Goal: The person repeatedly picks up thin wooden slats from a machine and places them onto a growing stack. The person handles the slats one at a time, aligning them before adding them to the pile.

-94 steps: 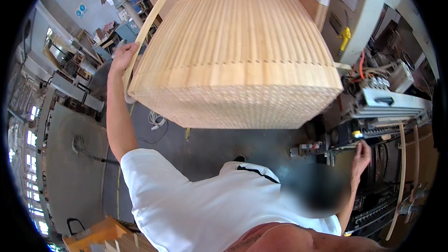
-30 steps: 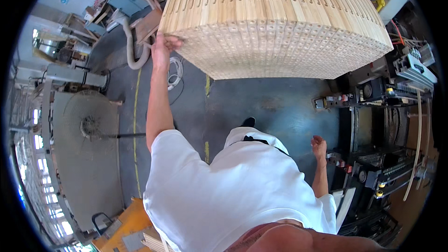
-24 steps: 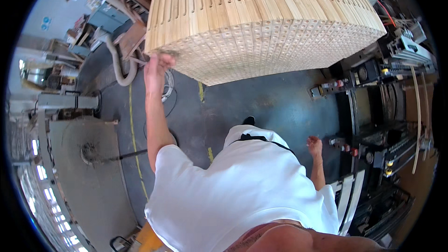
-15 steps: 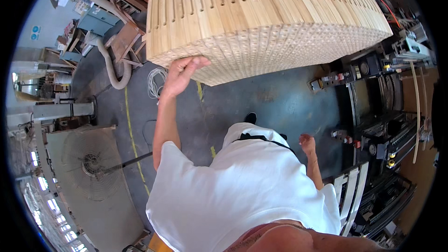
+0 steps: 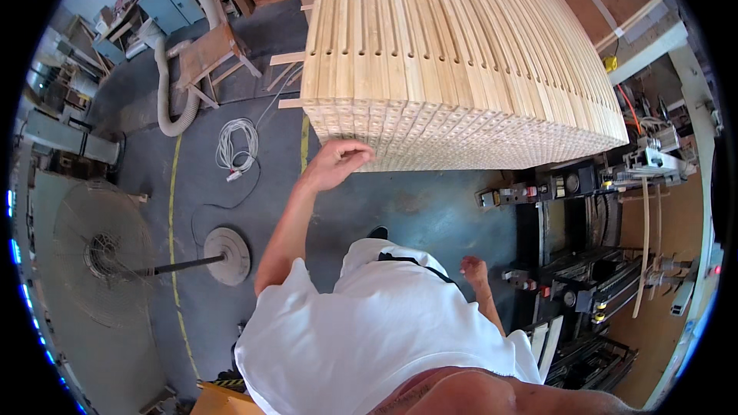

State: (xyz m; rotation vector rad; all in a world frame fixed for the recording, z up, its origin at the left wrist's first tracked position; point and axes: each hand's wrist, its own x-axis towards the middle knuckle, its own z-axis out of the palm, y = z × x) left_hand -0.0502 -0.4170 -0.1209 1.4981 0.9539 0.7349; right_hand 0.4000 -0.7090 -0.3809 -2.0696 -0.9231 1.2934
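Observation:
A large stack of pale wooden slats point(image 5: 461, 46), packed side by side, fills the upper middle of the view. Slots run along its top, and the near end face point(image 5: 430, 132) is dotted with many small holes. My left hand point(image 5: 338, 163) is at the lower left corner of that end face, fingers bent together and loosely curled, with nothing visible in them. Whether the fingertips touch the wood I cannot tell. My right hand point(image 5: 473, 270) hangs low by my right side, away from the stack, its fingers loosely bent and no object showing in them.
A coiled pale cable point(image 5: 237, 146) lies on the grey floor at left, near a standing fan point(image 5: 104, 250) with a round base point(image 5: 227, 253). Farther back are a flexible duct point(image 5: 165, 100) and a wooden stand point(image 5: 206, 54). Dark machinery point(image 5: 573, 261) lines the right side.
The stack now appears farther right and lower in the view, showing more of the floor at left. My left hand has shifted from lying against the end face to a curled pose at its lower corner.

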